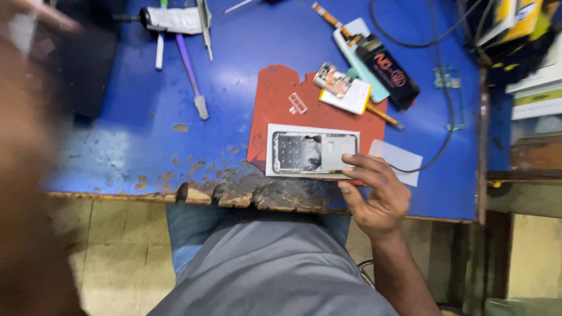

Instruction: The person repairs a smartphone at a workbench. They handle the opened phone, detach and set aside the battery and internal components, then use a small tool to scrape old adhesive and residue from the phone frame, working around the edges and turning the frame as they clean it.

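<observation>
An opened phone body (pixel 313 152) with its back off lies on a white sheet (pixel 275 132) on a red mat (pixel 275 99) at the near edge of the blue table (pixel 117 152). My right hand (pixel 374 196) grips the phone's right end, fingers curled over the top and thumb below. At the left, a big blurred shape close to the camera is my left arm and hand (pixel 26 146); a blurred fingertip shows at the top left. What that hand holds is not visible. A small metal bracket (pixel 297 103) lies on the mat above the phone.
A circuit board (pixel 335 80) rests on a white and yellow block (pixel 353 97), with a black phone (pixel 386 70) and an orange flex cable (pixel 328 16) behind. Tweezers (pixel 205 26) and a purple pry tool (pixel 190 70) lie at the back left. A black cable (pixel 448 117) runs along the right. The table's near edge (pixel 257 194) is chipped.
</observation>
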Demonstrator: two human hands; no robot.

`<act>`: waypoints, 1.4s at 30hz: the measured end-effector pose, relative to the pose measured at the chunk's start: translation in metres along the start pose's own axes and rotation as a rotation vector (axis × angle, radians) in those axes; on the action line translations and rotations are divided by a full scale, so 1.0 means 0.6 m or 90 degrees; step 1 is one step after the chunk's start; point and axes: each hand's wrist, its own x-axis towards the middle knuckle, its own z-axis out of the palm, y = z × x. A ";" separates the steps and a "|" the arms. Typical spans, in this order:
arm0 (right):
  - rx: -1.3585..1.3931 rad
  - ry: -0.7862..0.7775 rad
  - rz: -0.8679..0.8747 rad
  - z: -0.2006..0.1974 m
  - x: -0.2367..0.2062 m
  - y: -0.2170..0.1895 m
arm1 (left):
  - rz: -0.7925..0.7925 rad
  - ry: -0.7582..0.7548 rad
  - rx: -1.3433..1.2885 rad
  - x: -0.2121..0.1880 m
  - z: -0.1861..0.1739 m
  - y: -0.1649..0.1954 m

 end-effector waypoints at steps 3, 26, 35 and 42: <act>0.171 -0.008 0.067 0.018 -0.019 -0.019 | -0.078 -0.149 -0.396 -0.068 0.058 0.112; -0.023 -0.013 0.186 0.019 0.010 0.042 | -0.080 -0.337 -0.346 -0.140 0.263 0.124; -0.087 -0.145 0.109 0.095 0.052 0.017 | -0.098 -0.342 -0.370 -0.144 0.264 0.113; -0.097 -0.154 0.105 0.118 0.056 0.027 | -0.112 -0.365 -0.373 -0.142 0.273 0.105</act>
